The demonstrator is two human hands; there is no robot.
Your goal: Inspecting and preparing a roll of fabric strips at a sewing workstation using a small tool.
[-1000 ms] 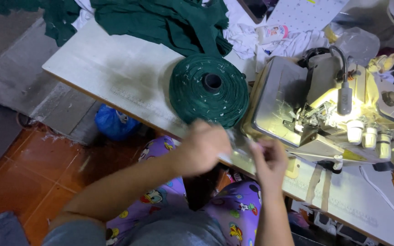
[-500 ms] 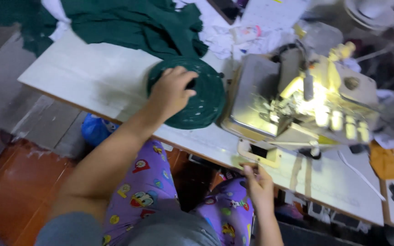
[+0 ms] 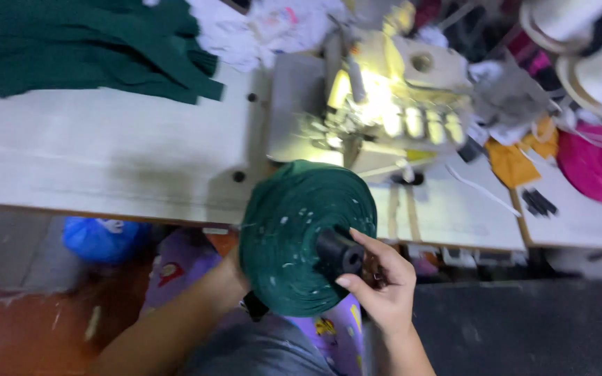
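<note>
Dark green tape roll, lint-flecked on a black core, gripped by both hands, left and right.

You are sitting in a garment sewing workshop. The landmark is the overlock sewing machine, cream-coloured and lit by its own small lamp, set into a pale wooden bench. Left of the machine, cut pieces of dark green fabric lie heaped on the bench. Behind it, white cloth scraps are piled up. To the right of the machine stand large cones of white thread, with a pink thread cone and orange fabric scraps nearer. In front of the machine, you hold a big roll of dark green binding tape on a black core.
</note>
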